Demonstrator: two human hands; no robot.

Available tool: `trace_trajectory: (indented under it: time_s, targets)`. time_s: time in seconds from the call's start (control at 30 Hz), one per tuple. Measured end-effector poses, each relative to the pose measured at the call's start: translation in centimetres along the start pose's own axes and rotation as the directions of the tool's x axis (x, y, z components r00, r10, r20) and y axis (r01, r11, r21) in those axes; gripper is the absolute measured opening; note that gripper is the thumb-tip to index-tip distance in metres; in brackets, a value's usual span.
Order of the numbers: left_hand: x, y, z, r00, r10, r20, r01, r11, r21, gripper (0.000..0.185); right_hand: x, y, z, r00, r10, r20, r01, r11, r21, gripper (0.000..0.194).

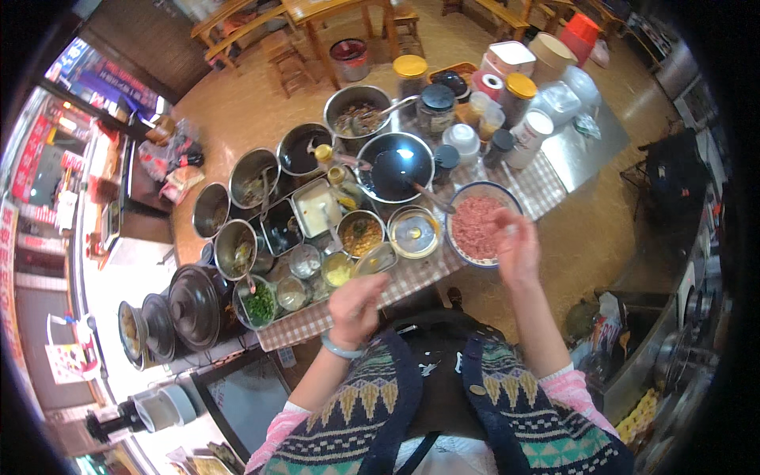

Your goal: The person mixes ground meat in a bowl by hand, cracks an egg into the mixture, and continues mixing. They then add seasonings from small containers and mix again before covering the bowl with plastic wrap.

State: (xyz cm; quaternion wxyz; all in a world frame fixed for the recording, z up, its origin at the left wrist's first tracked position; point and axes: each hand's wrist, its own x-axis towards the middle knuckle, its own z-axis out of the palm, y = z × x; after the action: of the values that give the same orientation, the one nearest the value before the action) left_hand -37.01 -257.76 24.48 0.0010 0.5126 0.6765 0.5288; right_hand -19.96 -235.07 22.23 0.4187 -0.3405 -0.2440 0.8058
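My left hand (358, 309), with a bangle at the wrist, is raised over the near edge of the checkered tablecloth (415, 285), its fingers curled and partly blurred; whether it holds anything I cannot tell. Just beyond it a clear lid (375, 259) leans by a bowl of minced garlic (339, 270). My right hand (518, 246) hovers at the right rim of a blue-edged bowl; the fingers are bent and blurred, and their grip is unclear. Raw minced meat (477, 225) fills this bowl. A ladle handle (430, 196) runs from a pot of dark liquid (396, 168) toward the bowl.
Several steel pots (254, 178) stand at the far left of the table. Chopped green onion (259, 304) sits in a container at the near left, beside a dark lidded pot (199, 306). Jars (436, 107) and a white canister (530, 139) crowd the back right.
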Motion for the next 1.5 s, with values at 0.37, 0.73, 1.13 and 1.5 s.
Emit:
trace_trajectory:
  time_s: [0.37,0.73,1.13,1.5]
  targets:
    - [-7.2,-5.9,-7.9,0.773,-0.403,-0.489,0.477,0.879,0.029,0.017,4.1,1.4,-5.3,0.977,-0.082,0.198,0.214,0.427,-0.878,0.055]
    - [-8.4,-13.2,-8.6,0.828,-0.438,-0.35,0.541,0.788,0.296,0.014,4.0,-0.3,-7.8,0.954,-0.144,0.262,0.297,0.573,-0.764,0.055]
    - [-9.9,-17.9,-7.0,0.784,-0.549,-0.288,0.603,0.785,0.144,0.016,1.2,1.1,-8.4,0.984,-0.032,0.176,0.16,0.599,-0.785,0.047]
    - [-10.4,-19.8,-9.8,0.553,-0.797,-0.241,0.71,0.603,-0.363,0.031,0.3,1.5,-8.0,0.992,0.033,0.118,0.065,0.68,-0.731,0.037]
